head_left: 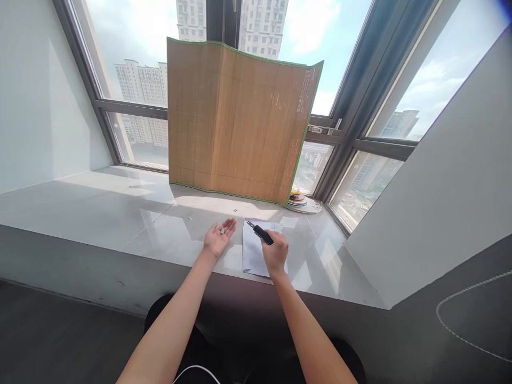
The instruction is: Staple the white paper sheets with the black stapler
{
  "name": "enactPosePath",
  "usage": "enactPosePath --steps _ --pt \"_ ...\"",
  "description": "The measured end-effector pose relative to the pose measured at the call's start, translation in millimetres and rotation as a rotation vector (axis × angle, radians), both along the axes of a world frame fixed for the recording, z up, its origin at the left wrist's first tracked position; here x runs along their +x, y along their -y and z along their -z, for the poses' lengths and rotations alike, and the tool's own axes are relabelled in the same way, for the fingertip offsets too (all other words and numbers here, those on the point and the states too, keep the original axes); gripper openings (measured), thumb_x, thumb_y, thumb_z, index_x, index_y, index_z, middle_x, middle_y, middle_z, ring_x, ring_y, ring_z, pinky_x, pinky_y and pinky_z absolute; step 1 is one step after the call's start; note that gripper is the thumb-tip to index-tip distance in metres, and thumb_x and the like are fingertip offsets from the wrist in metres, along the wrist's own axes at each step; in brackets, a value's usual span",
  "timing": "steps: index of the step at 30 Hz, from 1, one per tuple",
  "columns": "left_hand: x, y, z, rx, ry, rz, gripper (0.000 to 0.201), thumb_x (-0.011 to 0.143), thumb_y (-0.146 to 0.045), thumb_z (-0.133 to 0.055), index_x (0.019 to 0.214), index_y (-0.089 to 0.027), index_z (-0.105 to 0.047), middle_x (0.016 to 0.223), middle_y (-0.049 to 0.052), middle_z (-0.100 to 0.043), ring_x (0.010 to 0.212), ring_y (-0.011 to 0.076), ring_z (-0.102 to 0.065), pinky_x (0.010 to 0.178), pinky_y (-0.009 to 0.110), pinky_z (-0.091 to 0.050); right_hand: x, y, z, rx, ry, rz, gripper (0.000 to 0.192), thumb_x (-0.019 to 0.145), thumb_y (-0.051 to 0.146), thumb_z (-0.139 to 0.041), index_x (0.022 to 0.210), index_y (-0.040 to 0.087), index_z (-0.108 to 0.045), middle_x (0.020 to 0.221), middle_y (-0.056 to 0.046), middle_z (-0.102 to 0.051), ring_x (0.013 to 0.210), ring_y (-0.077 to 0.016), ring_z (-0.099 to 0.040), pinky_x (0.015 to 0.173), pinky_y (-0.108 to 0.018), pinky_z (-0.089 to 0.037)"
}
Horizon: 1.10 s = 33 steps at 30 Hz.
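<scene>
My left hand (218, 239) lies palm up above the sill, its fingers stretched out. A small pale grey piece (223, 231) rests on the palm, too small to make out clearly. In my right hand (275, 250) is a black stapler-like tool (263, 234), its narrow metal end pointing up and to the left. The fingers are wrapped round its rear part, which is hidden. Beneath the tool and this hand is a white sheet of paper (253, 255) with some print near its upper right corner.
Small dark bits (235, 210) lie on the tiled window sill (160, 234) beyond my hands. A bamboo mat (240, 122) with green edging stands against the window. Stacked plates (302, 204) sit at its right corner. A white cord (452, 330) hangs at the right.
</scene>
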State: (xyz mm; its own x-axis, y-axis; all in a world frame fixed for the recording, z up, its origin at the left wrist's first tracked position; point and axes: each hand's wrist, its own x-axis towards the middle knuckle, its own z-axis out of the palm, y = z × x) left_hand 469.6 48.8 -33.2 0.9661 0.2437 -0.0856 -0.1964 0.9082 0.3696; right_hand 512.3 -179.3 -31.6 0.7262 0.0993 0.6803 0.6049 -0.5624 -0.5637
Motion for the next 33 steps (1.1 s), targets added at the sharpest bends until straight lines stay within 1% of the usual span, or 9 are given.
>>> enactPosePath --steps 5,10,15,19,22,25,27,30,33 --pt "-6.6 5.2 -10.0 0.117 0.146 0.141 0.066 0.105 -0.048 -0.039 0.153 -0.003 -0.044 0.15 0.027 -0.055 0.142 0.0335 -0.053 0.117 0.051 -0.047 8.0 9.7 15.7 0.123 -0.34 -0.027 0.021 0.08 0.034 -0.069 0.097 0.025 -0.077 0.093 -0.006 -0.078 0.086 -0.0282 -0.069 0.08 -0.038 -0.052" --pt "-12.8 10.5 -16.3 0.179 0.228 0.262 0.09 0.1 -0.068 -0.041 0.156 0.002 -0.037 0.156 0.029 -0.047 0.149 0.0359 -0.043 0.122 0.047 -0.04 -3.5 -10.0 -5.4 0.046 -0.052 -0.027 0.033 0.083 0.034 -0.073 0.113 0.021 -0.071 0.11 -0.012 -0.074 0.104 -0.0326 -0.06 0.088 -0.043 -0.049" --pt "-14.1 7.7 -13.8 0.227 0.269 0.372 0.096 0.099 -0.073 -0.035 0.162 0.0 -0.028 0.154 0.027 -0.051 0.149 0.0363 -0.043 0.122 0.049 -0.036 -13.4 -57.8 -32.9 -0.161 0.071 -0.427 0.012 0.087 0.017 -0.068 0.096 0.024 -0.071 0.104 -0.005 -0.073 0.097 -0.0245 -0.058 0.091 -0.037 -0.046" --pt "-14.1 7.6 -14.5 0.263 0.216 0.367 0.093 0.099 -0.075 -0.034 0.159 -0.004 -0.037 0.143 0.024 -0.061 0.137 0.0363 -0.055 0.112 0.045 -0.045 -10.1 -83.0 -29.4 -0.238 0.002 -0.417 0.013 0.081 0.015 -0.076 0.087 0.025 -0.071 0.096 -0.002 -0.073 0.095 -0.0245 -0.056 0.082 -0.033 -0.045" --pt "-12.9 10.6 -16.8 0.276 0.167 0.357 0.092 0.098 -0.075 -0.039 0.156 -0.005 -0.042 0.137 0.023 -0.064 0.13 0.0359 -0.058 0.106 0.045 -0.048 -10.5 -84.9 -26.4 -0.253 -0.01 -0.402 0.013 0.082 0.011 -0.072 0.081 0.024 -0.069 0.091 -0.002 -0.073 0.09 -0.0235 -0.056 0.078 -0.032 -0.044" --pt "-8.0 8.7 -13.7 0.247 0.123 0.255 0.08 0.098 -0.071 -0.043 0.148 -0.009 -0.051 0.133 0.023 -0.064 0.124 0.0336 -0.061 0.101 0.046 -0.049 -3.1 -64.8 -33.5 -0.173 0.052 -0.401 0.012 0.085 0.012 -0.068 0.086 0.024 -0.07 0.093 -0.003 -0.074 0.09 -0.0228 -0.059 0.083 -0.034 -0.045" --pt "-3.2 2.4 -7.4 0.162 0.063 0.045 0.058 0.101 -0.059 -0.044 0.132 -0.014 -0.06 0.121 0.019 -0.068 0.108 0.0269 -0.067 0.091 0.042 -0.052 16.7 -35.9 -40.0 -0.096 0.093 -0.36 0.01 0.088 0.016 -0.066 0.09 0.024 -0.071 0.098 -0.003 -0.074 0.092 -0.0226 -0.06 0.087 -0.035 -0.045" --pt "3.0 -9.2 3.6 -0.013 0.024 -0.279 0.026 0.101 -0.038 -0.043 0.102 -0.019 -0.062 0.087 0.006 -0.063 0.07 0.0151 -0.06 0.067 0.031 -0.047 71.7 22.1 -41.4 -0.075 0.038 -0.192 0.007 0.086 0.021 -0.066 0.085 0.024 -0.071 0.093 -0.002 -0.074 0.086 -0.022 -0.06 0.085 -0.034 -0.046" --pt "5.5 -14.7 8.7 -0.078 0.077 -0.336 0.017 0.097 -0.031 -0.045 0.093 -0.02 -0.058 0.074 0.0 -0.052 0.059 0.0123 -0.051 0.061 0.029 -0.04 135.9 73.1 -28.0 -0.126 -0.169 0.095 0.007 0.083 0.022 -0.065 0.079 0.022 -0.071 0.087 -0.004 -0.074 0.082 -0.0226 -0.062 0.085 -0.035 -0.047"
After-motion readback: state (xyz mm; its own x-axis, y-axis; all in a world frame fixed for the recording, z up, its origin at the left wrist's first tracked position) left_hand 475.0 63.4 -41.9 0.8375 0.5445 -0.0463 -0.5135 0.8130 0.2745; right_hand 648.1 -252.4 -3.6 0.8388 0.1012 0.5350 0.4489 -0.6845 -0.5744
